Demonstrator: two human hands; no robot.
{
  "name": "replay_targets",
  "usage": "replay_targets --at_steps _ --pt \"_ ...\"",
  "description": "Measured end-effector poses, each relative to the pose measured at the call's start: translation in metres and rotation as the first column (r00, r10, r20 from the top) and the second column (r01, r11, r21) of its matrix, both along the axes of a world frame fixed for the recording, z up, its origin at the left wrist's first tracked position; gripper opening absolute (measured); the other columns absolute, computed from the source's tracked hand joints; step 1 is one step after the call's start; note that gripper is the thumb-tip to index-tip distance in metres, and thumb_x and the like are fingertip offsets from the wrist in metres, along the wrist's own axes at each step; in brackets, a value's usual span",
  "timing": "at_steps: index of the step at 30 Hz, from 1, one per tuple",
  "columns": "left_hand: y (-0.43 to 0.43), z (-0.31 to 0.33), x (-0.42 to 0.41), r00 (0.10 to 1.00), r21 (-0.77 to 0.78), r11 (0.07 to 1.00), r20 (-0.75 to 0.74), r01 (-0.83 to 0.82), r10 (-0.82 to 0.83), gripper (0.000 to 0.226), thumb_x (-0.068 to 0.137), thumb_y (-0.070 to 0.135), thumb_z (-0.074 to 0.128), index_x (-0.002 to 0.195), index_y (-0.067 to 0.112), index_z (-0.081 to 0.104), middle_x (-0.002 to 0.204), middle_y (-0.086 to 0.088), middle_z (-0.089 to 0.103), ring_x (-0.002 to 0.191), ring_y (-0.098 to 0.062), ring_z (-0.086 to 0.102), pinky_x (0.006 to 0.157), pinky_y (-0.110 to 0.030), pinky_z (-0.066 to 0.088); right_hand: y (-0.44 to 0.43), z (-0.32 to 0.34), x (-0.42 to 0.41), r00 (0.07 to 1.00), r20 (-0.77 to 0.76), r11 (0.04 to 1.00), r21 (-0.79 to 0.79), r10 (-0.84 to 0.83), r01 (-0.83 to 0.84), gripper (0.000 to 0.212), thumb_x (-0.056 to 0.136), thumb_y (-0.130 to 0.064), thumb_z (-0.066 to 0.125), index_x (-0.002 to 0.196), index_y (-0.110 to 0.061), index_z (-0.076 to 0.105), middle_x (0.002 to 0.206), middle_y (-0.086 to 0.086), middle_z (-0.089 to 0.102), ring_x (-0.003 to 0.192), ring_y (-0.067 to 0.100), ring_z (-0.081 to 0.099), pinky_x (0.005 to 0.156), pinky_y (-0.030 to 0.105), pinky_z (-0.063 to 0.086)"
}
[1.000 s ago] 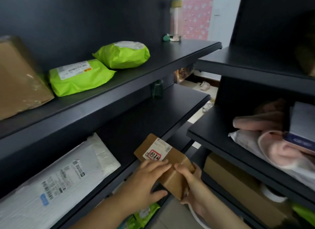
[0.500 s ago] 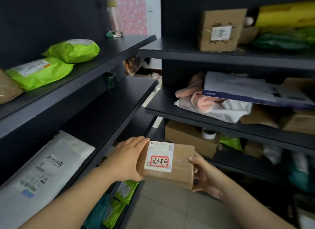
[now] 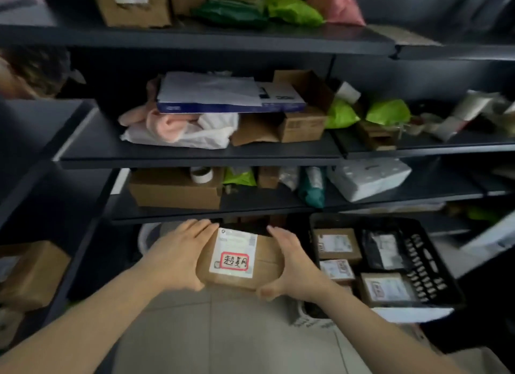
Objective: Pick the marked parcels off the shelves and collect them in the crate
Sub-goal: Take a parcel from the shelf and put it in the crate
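Note:
A small brown cardboard parcel with a white label and a red-bordered mark is held in the air in front of me. My left hand grips its left side and my right hand grips its right side, thumb curled under the near edge. The black plastic crate stands low at the right, just beside my right hand, and holds several labelled parcels.
Dark shelves face me, loaded with cardboard boxes, green bags, pink and white cloth and a flat white-blue box. More boxes sit on the left shelving. Grey tiled floor lies below my arms.
My view has swung right, away from the left shelves, toward the facing shelves and the crate. The parcel stays in both hands and now sits level beside the crate.

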State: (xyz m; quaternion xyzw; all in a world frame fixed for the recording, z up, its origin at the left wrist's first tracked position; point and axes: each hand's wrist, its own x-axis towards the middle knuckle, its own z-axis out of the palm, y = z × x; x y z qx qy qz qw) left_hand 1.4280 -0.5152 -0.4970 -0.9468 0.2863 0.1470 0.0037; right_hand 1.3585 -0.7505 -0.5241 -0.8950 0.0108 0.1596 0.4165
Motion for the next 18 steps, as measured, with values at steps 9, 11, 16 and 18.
replay_targets --at_steps 9,11,16,18 --pt "-0.194 -0.058 -0.022 0.98 -0.026 0.988 -0.124 0.153 -0.155 0.115 0.063 0.058 0.069 0.15 0.026 0.0 0.154 0.01 0.007 0.143 -0.013 0.003 0.114 -0.035 0.026 -0.17 -0.059 -0.062 0.997 -0.019 0.956 -0.286 -0.077 0.069 0.114 0.056 -0.043 0.081 0.148 -0.02 0.016 0.145 -0.006 0.023 0.135 0.015 0.023 0.111 0.034 0.031" --pt "-0.235 -0.069 -0.026 0.974 -0.047 0.982 -0.127 0.182 -0.187 0.111 0.067 0.058 0.068 0.15 0.027 0.0 0.154 0.012 0.006 0.143 -0.011 0.001 0.113 -0.031 0.028 -0.206 -0.07 -0.072 0.993 -0.018 0.952 -0.289 -0.114 0.104 0.113 0.055 -0.045 0.08 0.146 -0.019 0.017 0.144 -0.006 0.023 0.134 0.015 0.025 0.111 0.032 0.03" --pt "-0.33 -0.096 -0.028 0.963 -0.096 0.966 -0.108 0.239 -0.249 0.097 0.082 0.052 0.061 0.15 0.03 -0.006 0.153 0.02 -0.014 0.143 -0.007 -0.009 0.115 -0.031 0.023 -0.291 -0.099 -0.089 0.96 -0.016 0.925 -0.272 -0.279 0.264 0.11 0.053 -0.053 0.077 0.143 -0.021 0.021 0.137 -0.009 0.026 0.129 0.014 0.027 0.108 0.027 0.03" --pt "-0.365 -0.106 -0.029 0.972 -0.139 0.967 -0.069 0.215 -0.226 0.088 0.088 0.044 0.057 0.15 0.029 -0.004 0.155 0.017 -0.011 0.144 -0.008 -0.006 0.116 -0.03 0.019 -0.318 -0.111 -0.094 0.91 0.025 0.875 -0.265 -0.413 0.405 0.112 0.051 -0.068 0.074 0.14 -0.022 0.023 0.133 -0.009 0.029 0.128 0.015 0.029 0.108 0.028 0.03"
